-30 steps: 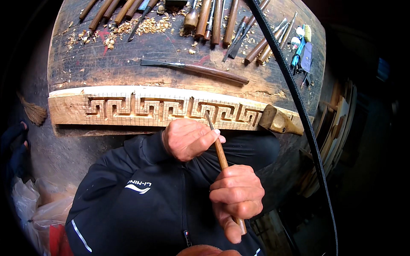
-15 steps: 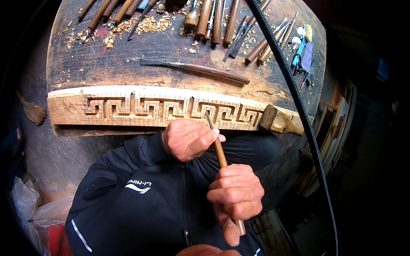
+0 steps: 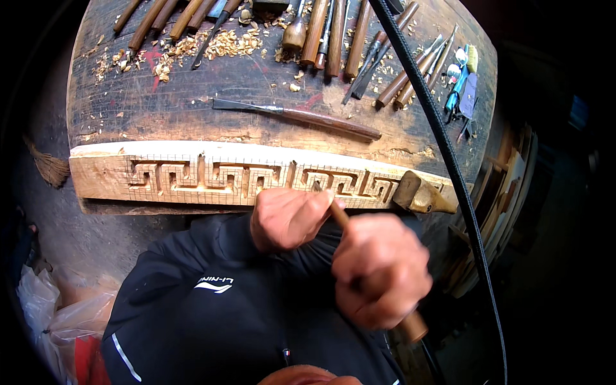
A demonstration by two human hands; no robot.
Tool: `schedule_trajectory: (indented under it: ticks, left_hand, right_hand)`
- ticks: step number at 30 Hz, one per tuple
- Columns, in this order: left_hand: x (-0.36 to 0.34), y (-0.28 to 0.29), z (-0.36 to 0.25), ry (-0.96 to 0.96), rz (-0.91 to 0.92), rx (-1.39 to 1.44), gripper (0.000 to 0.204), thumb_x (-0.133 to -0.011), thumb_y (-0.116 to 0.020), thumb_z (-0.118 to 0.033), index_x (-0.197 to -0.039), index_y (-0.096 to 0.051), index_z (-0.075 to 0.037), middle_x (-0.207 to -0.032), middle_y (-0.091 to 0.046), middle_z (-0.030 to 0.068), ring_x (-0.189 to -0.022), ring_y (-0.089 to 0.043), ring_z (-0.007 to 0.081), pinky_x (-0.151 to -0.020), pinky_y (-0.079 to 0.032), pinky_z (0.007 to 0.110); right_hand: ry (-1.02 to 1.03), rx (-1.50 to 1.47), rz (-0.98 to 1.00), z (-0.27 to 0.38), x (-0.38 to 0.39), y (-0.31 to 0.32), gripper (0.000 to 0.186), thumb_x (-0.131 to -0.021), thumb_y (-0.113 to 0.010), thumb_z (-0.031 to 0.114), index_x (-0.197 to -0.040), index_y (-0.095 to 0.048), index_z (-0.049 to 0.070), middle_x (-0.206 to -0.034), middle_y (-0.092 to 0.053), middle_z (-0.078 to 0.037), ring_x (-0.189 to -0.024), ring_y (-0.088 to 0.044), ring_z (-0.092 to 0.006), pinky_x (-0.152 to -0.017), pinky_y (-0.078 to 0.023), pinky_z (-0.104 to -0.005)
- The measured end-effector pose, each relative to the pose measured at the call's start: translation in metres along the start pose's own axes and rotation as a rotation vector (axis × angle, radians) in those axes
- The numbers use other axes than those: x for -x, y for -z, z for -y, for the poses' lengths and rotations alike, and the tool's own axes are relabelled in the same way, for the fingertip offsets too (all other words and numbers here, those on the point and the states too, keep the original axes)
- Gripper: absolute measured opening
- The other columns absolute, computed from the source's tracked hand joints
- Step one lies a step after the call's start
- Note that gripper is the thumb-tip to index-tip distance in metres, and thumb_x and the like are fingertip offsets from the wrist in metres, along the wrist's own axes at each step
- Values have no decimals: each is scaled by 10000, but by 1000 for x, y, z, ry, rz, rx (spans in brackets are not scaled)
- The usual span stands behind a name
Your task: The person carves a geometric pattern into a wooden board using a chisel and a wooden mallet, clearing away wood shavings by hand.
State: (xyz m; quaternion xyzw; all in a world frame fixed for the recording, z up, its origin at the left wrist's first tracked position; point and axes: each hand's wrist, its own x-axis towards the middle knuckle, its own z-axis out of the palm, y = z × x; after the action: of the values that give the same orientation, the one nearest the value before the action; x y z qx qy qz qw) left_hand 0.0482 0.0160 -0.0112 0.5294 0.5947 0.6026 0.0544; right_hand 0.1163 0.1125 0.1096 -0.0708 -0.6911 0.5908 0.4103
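A pale wooden board lies along the near edge of the bench, its face cut with a grooved angular key pattern over a pencilled grid. My right hand, blurred, is wrapped round the wooden handle of a carving chisel. Closer to the tip, my left hand pinches the same chisel and rests by the board's lower edge. The blade's end reaches a groove right of the board's middle; my left fingers partly hide it. On the board's right part lies a wooden mallet.
A loose chisel lies across the bench behind the board. Several wooden-handled tools line the far side among wood shavings. Brushes sit at the far right. A black cord crosses the view.
My right hand has moved right and upward, swinging the chisel's handle end to the right. My left hand stays near the same groove. The bench appears slightly lower in view.
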Motion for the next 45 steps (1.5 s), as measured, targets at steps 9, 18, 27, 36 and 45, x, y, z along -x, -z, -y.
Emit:
schedule_trajectory:
  ticks: [9, 18, 27, 36, 45]
  left_hand:
    - [11, 11, 9, -177, 106, 68, 413, -942, -841, -17, -1320, -693, 58, -932, -820, 128, -749, -818, 288, -611, -637, 384]
    - [10, 13, 8, -265, 184, 38, 485, -920, -811, -3, -1384, -689, 65, -865, -765, 122, -698, -774, 244, -568, -591, 357]
    - [10, 9, 9, -245, 132, 49, 474, -902, -760, 42, -1370, -692, 81, -853, -753, 121, -679, -765, 242, -549, -589, 366]
    - [5, 5, 9, -242, 82, -15, 429, -910, -829, -41, -1301, -710, 89, -783, -703, 77, -643, -722, 190, -544, -565, 328]
    - [5, 4, 9, -228, 59, -22, 434, -916, -828, -35, -1312, -706, 94, -787, -713, 85, -645, -730, 193, -546, -573, 326]
  right_hand:
    - [188, 122, -154, 15, 43, -10, 441, -1217, -532, 254, -816, -430, 100, -627, -476, -1, -418, -480, -130, -377, -369, -271]
    - [183, 93, 132, 34, 54, 12, 641, -1228, -530, 464, -708, -413, 109, -580, -610, -71, -392, -537, -158, -389, -389, -280]
    - [152, -54, 45, 26, 47, 13, 744, -1223, -553, 496, -629, -435, 65, -625, -641, -149, -391, -507, -171, -379, -301, -305]
    - [113, -62, 2, 23, 42, 13, 743, -1224, -539, 517, -637, -450, 70, -620, -637, -133, -397, -513, -169, -382, -324, -302]
    - [93, 15, -35, 22, 38, 7, 735, -1228, -427, 610, -692, -415, 107, -567, -584, -60, -350, -442, -128, -356, -320, -269]
